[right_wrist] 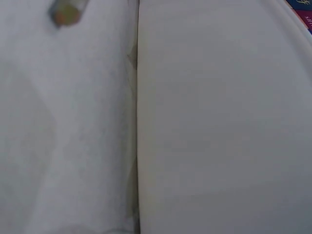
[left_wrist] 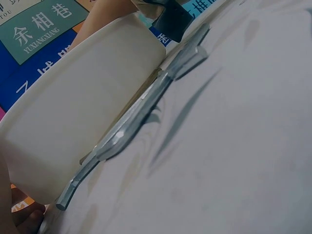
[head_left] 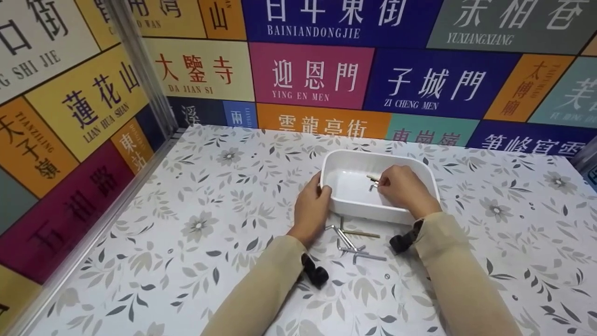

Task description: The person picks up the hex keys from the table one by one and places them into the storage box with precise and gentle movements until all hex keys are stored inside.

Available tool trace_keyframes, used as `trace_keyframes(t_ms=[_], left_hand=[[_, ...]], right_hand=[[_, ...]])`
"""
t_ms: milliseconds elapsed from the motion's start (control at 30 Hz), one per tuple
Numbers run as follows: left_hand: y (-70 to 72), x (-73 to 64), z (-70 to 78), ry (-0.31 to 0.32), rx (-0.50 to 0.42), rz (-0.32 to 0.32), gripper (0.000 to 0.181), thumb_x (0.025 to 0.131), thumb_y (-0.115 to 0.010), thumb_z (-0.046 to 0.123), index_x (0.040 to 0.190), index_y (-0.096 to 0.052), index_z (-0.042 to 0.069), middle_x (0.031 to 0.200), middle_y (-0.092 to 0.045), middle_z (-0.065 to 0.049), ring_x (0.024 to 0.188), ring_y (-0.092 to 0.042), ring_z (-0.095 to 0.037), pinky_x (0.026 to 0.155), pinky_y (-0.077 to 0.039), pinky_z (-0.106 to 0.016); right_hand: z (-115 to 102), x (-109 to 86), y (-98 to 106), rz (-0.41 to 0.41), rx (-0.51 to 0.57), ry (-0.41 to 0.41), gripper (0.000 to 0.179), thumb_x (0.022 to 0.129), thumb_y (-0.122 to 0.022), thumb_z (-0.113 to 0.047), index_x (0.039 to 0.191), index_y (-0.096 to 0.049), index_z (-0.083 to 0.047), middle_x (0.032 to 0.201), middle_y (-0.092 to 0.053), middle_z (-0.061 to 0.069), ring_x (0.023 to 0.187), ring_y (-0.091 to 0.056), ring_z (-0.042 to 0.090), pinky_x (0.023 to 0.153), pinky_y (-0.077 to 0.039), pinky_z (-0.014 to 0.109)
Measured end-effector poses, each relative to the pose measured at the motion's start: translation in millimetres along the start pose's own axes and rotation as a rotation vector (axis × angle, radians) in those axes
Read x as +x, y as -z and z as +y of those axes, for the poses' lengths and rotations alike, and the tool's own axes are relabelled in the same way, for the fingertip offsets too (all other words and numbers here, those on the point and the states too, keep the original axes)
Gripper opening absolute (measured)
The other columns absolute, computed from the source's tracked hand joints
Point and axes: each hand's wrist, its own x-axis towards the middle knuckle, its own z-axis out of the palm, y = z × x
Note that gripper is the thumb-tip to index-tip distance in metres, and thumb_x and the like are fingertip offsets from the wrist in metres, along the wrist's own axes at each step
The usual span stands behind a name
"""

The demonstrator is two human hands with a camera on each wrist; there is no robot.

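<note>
My left hand (head_left: 311, 210) grips the left end of a white plastic tub (head_left: 373, 211), thumb at the rim. Inside the tub, my right hand (head_left: 405, 189) pinches at small hex keys (head_left: 371, 187); a silver short end and a brass-coloured piece show by the fingertips, the rest hidden by the hand. In front of the tub lie several silver hex keys (head_left: 368, 255) and a brass-coloured hex key (head_left: 361, 234), loosely crossed. Up close in the left wrist view, a silver hex key (left_wrist: 131, 124) lies along the tub's wall (left_wrist: 73, 122). The right wrist view is mostly tub wall (right_wrist: 219, 122).
A floral-patterned tabletop (head_left: 261, 289) lies under everything. Behind it stands a wall of coloured name panels (head_left: 312, 74), and a clear upright panel edge (head_left: 144, 60) runs along the left side. Black wrist cameras (head_left: 315, 273) stick out from both sleeves.
</note>
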Motion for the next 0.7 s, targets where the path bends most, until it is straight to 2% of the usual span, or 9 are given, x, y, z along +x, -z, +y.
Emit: trace_keyframes(t_ms=[300, 500, 700], left_hand=[[0.3, -0.3, 0.7, -0.021, 0.019, -0.009, 0.055, 0.097, -0.045, 0.031, 0.151, -0.048, 0.020, 0.145, -0.061, -0.004, 0.136, -0.055, -0.019, 0.116, -0.042, -0.038], [0.1, 0.1, -0.7, -0.010, 0.018, -0.014, 0.054, 0.098, -0.046, 0.030, 0.152, -0.048, 0.019, 0.146, -0.060, -0.005, 0.137, -0.054, -0.021, 0.117, -0.040, -0.038], [0.6, 0.0, -2.2, -0.002, 0.007, -0.012, 0.055, 0.098, -0.047, 0.030, 0.152, -0.048, 0.020, 0.146, -0.059, -0.006, 0.137, -0.054, -0.021, 0.118, -0.040, -0.039]], right_hand=[[0, -0.2, 0, 0.009, -0.007, 0.039, 0.015, 0.085, -0.063, -0.003, 0.087, -0.078, 0.001, 0.088, -0.075, 0.017, 0.086, -0.067, 0.031, 0.084, -0.054, 0.048], [-1, 0.8, 1, 0.003, 0.048, 0.032, 0.015, 0.089, -0.066, -0.008, 0.094, -0.077, 0.002, 0.091, -0.075, 0.019, 0.087, -0.067, 0.030, 0.083, -0.054, 0.047], [-11, -0.3, 14, 0.013, 0.083, 0.070, 0.018, 0.093, -0.068, -0.012, 0.100, -0.076, 0.003, 0.093, -0.075, 0.018, 0.086, -0.067, 0.029, 0.082, -0.054, 0.045]])
